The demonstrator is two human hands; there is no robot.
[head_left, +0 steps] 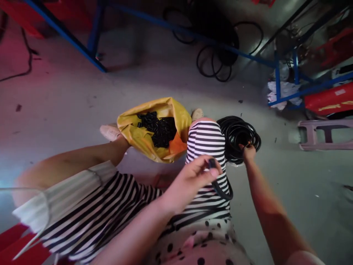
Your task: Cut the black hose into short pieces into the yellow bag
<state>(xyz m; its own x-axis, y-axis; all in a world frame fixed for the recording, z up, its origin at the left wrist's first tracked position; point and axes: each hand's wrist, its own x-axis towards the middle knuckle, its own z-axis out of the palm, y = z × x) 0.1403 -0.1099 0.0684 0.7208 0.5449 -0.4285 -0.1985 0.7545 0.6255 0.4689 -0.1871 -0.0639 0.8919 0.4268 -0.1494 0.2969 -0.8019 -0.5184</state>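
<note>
My left hand (197, 173) is closed around the end of a black rubber tube (223, 193), above my striped knee. The tube bends down and back over the striped cloth. Farther right, my right hand (249, 151) reaches down to a coil of black tubing (234, 129) on the floor. Its fingers are curled at the coil's near edge around something small that I cannot make out. Between my feet stands a yellow sack (132, 136) with its mouth open. Many short black tube pieces (161, 129) lie inside it.
A blue metal frame (165, 25) runs across the far side, with more black tubing (213, 68) beneath it. To the right are a grey plastic stool (306, 136), a red bag (328, 99) and crumpled white plastic (286, 90). Red plastic (19, 243) shows at lower left.
</note>
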